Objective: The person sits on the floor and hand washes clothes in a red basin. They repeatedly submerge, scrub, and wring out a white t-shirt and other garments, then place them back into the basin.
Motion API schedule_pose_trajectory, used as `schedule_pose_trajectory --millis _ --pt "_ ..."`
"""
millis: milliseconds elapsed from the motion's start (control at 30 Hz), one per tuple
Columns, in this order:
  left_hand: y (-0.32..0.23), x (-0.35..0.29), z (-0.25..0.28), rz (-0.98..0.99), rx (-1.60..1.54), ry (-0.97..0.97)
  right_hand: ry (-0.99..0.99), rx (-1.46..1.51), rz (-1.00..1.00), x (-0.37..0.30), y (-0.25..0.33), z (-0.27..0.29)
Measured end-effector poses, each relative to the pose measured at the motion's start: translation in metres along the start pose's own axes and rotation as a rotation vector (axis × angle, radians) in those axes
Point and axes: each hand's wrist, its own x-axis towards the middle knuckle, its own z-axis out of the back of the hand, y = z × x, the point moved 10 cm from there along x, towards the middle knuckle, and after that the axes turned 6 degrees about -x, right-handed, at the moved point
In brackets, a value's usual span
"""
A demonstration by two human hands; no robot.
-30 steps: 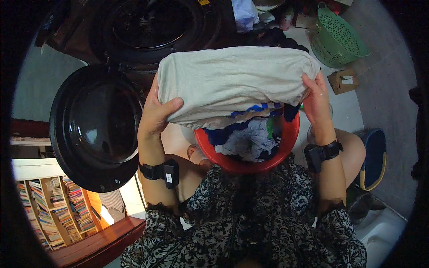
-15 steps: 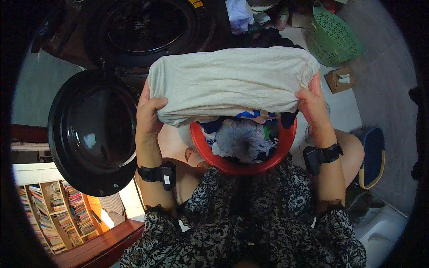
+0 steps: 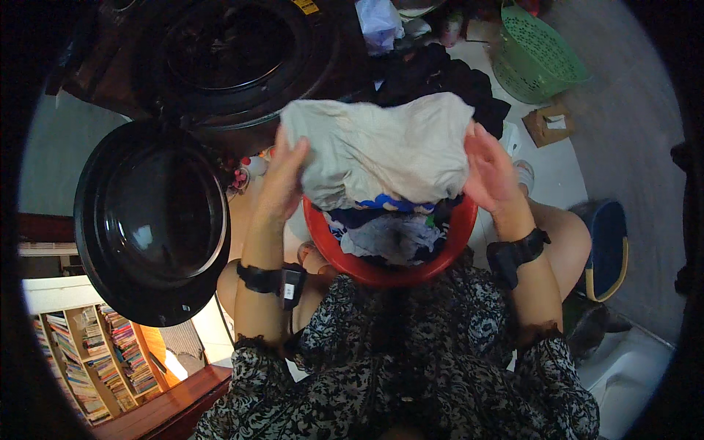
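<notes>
An off-white cloth garment with a blue patterned part along its lower edge hangs bunched between my hands, above a red basin. My left hand grips its left end, thumb in front and fingers hidden behind the cloth. At the opposite end, my right hand holds the edge, with its fingertips partly behind the fabric. Inside the basin lie crumpled clothes, a grey-blue piece on top and dark ones around it. The garment covers the basin's far side.
A black front-loading washing machine is at the far left, its round door swung out. Dark clothes lie beyond the basin. A green basket, a small cardboard box and a blue container are at right.
My hands have come closer together, and the garment, stretched wide before, is now narrower and bunched. Its blue part still hangs over the basin.
</notes>
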Motion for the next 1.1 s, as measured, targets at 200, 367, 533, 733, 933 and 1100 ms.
schedule_pose_trajectory --millis 200,367,533,733,933,1100 --pt "0.081 -0.004 -0.068 0.283 0.024 0.216 0.125 -0.028 -0.248 0.002 -0.051 -0.036" --pt "0.078 0.001 -0.082 0.184 -0.129 0.096 0.014 -0.481 -0.217 0.009 -0.048 -0.028" --pt "0.049 0.01 -0.081 0.058 -0.143 -0.017 -0.167 -0.755 -0.005 0.016 -0.02 -0.009" --pt "0.047 0.02 -0.076 0.118 -0.572 0.088 0.145 -0.767 -0.037 0.016 -0.069 -0.029" --pt "-0.02 0.034 -0.027 -0.391 0.394 -0.333 -0.056 -0.169 -0.22 0.02 -0.091 0.005" --pt "0.023 -0.04 -0.157 -0.84 0.945 0.393 -0.252 0.334 -0.357 0.013 -0.12 0.017"
